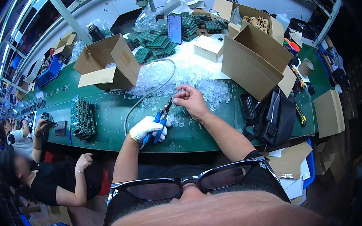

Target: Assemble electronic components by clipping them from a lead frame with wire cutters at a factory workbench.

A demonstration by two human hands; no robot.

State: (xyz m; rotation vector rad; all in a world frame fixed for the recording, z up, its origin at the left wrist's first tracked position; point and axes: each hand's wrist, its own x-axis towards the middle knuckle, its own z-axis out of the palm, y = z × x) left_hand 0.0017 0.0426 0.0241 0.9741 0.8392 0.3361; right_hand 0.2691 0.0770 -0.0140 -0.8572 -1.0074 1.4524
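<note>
My left hand point(144, 129), in a white glove, is wrapped round the blue handles of a pair of cutting pliers point(164, 119). Their dark jaws point up and away from me, toward my other hand. My bare right hand point(193, 104) has its thumb and forefinger pinched together right at the jaw tips. Whatever sits between those fingers is too small to name. Beyond both hands spreads a heap of small clear plastic pieces point(208, 91), with more scattered beneath them on the green tabletop point(196, 139). A grey hose point(137, 105) curves over the heap and down behind the glove.
An open cardboard box point(127, 62) stands left of the heap, and another box point(253, 61) right. Behind lie stacked green circuit boards point(157, 41), a phone point(174, 29) and a small white box point(208, 48). A black bag point(279, 120) lies right. A co-worker point(52, 179) sits left.
</note>
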